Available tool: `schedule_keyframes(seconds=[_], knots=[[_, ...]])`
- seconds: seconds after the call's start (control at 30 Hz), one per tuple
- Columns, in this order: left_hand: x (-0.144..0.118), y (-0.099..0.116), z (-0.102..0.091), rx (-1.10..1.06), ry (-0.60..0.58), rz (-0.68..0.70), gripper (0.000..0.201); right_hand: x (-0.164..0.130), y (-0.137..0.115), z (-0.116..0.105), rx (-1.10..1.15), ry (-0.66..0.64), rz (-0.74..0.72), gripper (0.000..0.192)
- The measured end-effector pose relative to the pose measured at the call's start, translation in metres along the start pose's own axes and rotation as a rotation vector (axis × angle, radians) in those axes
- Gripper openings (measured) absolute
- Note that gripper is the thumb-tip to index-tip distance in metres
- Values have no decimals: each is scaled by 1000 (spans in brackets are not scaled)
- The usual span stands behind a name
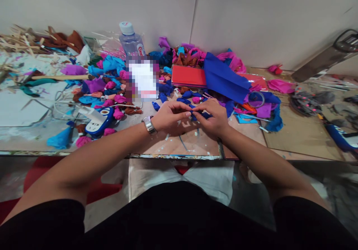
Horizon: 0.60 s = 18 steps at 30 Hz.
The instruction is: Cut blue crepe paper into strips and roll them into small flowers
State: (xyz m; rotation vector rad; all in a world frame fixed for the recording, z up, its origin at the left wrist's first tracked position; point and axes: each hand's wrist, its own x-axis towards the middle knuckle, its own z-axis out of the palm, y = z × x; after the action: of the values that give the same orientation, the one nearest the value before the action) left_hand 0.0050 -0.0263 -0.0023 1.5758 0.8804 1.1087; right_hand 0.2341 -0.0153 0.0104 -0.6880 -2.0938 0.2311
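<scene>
Above the table's front part, my left hand and my right hand meet fingertip to fingertip. Between them is a small dark blue piece of thin paper or cloth, pinched by the thumbs and forefingers. The fingers cover much of it, so its shape is hard to make out. Small twisted blue pieces lie just beyond my left hand. Past my right hand a large dark blue sheet leans over a stack of red sheets.
Heaped coloured scraps and twisted pieces spread across the left. A bottle stands near a blurred-out white patch. Left of my wrist sits a blue and white power socket with its cable. A roll of tape and brown cardboard lie right.
</scene>
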Motion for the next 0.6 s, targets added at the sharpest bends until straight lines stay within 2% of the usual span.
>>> schedule_keyframes(seconds=[0.4, 0.6], knots=[[0, 0, 0, -62, -75, -2, 39, 0, -3, 0, 28, -12, 37, 8], [0, -3, 0, -71, -74, -20, 37, 2, -5, -2, 62, -12, 29, 7]])
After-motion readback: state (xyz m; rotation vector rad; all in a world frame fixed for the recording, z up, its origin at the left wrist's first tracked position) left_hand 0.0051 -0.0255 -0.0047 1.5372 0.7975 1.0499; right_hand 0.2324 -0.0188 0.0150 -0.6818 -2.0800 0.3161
